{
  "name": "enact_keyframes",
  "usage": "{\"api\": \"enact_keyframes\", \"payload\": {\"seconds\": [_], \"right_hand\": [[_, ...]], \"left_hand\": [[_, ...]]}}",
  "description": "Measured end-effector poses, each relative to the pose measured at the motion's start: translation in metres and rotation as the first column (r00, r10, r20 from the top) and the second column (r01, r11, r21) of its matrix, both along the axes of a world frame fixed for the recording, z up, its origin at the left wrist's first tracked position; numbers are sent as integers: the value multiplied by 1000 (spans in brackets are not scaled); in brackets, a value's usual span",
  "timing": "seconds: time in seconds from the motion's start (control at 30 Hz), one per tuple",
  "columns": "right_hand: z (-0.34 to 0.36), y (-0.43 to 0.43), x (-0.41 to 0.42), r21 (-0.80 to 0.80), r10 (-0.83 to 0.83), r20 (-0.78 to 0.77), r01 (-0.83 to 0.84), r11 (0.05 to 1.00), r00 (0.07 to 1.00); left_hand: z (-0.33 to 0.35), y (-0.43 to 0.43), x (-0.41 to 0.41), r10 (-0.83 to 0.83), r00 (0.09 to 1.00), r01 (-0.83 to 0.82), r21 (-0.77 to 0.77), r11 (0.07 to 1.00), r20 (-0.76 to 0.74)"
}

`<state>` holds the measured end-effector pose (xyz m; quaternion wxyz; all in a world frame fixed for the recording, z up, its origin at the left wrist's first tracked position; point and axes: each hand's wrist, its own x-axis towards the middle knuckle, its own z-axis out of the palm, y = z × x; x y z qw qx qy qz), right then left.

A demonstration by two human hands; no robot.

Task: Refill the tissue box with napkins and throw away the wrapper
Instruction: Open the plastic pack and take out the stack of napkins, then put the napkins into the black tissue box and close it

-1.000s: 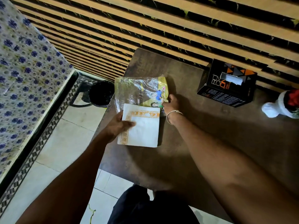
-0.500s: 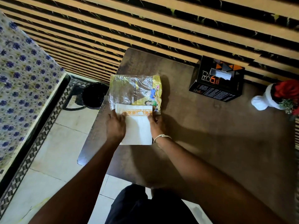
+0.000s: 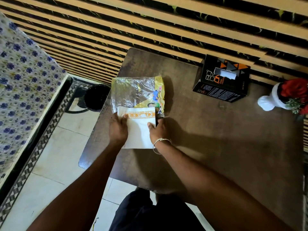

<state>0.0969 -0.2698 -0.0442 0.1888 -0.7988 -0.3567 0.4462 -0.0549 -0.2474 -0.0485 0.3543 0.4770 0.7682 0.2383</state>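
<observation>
Dim warm light; glare on wrapper (image 3: 131, 90); wide-angle edge distortion.

Dark worktop against a slatted wall, with a few bystanders around it

The brown worktop (image 3: 216, 130) stands with its far edge against a wall of tan and black horizontal slats (image 3: 150, 22). At its right edge a white vase (image 3: 268, 101) lies tilted, holding red flowers (image 3: 295, 90) with a little greenery. On the pale tiled floor (image 3: 50, 155) to the left, just beside the worktop's far corner, sits a black round bin (image 3: 95, 98). Further left is a cloth printed with blue flowers (image 3: 21, 77), edged by a black-and-white chequered border (image 3: 41, 144). Dark trousers (image 3: 150, 212) show at the bottom.
</observation>
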Motion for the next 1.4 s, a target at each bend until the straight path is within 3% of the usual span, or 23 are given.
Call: {"api": "enact_keyframes", "payload": {"seconds": [0.2,0.3,0.4,0.53,0.7,0.83,0.93,1.07,1.2,1.3,1.4], "right_hand": [[-3,-7,3,-19,33,0,-33,999,999],[-1,-4,8,-30,48,-31,-49,998,998],[5,-7,14,84,-20,24,18,996,1000],[17,-8,28,283,-99,162,50,958,982],[33,9,74,427,-342,242,217,878,908],[49,31,148,501,-591,238,424,755,771],[62,42,207,469,-683,181,549,692,707],[70,51,257,399,-662,85,583,708,745],[65,60,276,305,-591,-110,593,745,799],[63,65,275,256,-583,-321,661,705,746],[61,63,279,274,-571,-387,682,678,724]], "left_hand": [[1,-8,14,-25,968,0,-100,995,-250],[1,-9,17,2,954,-43,-129,991,-300],[8,-10,21,58,911,-76,-30,997,-407],[22,-8,39,-9,899,70,122,990,-438],[44,12,85,-237,945,297,290,910,-226],[63,41,137,-503,864,474,298,829,24],[77,61,180,-586,799,543,254,800,137],[82,80,224,-621,738,602,161,782,262],[81,91,247,-561,750,580,59,812,350],[76,98,254,-521,753,566,8,824,402],[70,99,257,-535,669,608,35,793,516]]}}
